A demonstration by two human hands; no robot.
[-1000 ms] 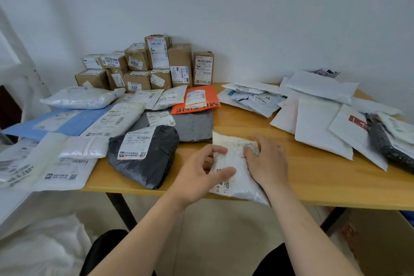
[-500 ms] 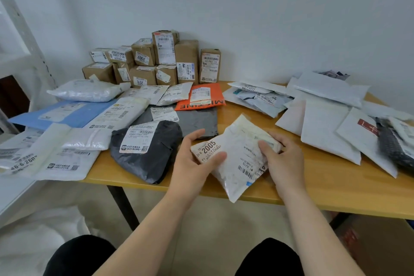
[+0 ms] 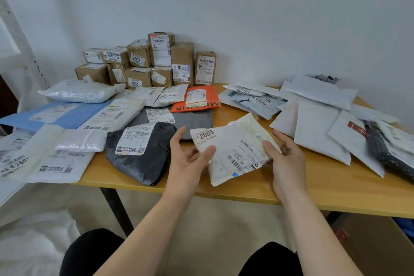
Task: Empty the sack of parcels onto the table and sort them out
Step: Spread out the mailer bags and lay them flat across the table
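Note:
Both hands hold a white padded parcel (image 3: pixel 233 148) with a "2005" label, lifted and tilted above the front of the wooden table (image 3: pixel 313 188). My left hand (image 3: pixel 190 159) pinches its left edge with thumb on top. My right hand (image 3: pixel 284 159) grips its right edge. A black parcel (image 3: pixel 141 159) lies just left of my left hand, with a grey flat bag (image 3: pixel 192 121) behind it. Brown cardboard boxes (image 3: pixel 156 63) are stacked at the back by the wall. White mailers (image 3: pixel 318 127) are spread on the right.
An orange mailer (image 3: pixel 197 103) lies mid-table, and a blue envelope (image 3: pixel 56 114) and white bags (image 3: pixel 80 92) cover the left side, some overhanging the edge. A white sack (image 3: pixel 33 251) lies on the floor at lower left. A cardboard box (image 3: pixel 376 246) stands under the table at right.
The white parcel lay flat at the table's front edge under both hands; both hands picked it up and turned it label-up, and now hold it slightly higher and more to the right.

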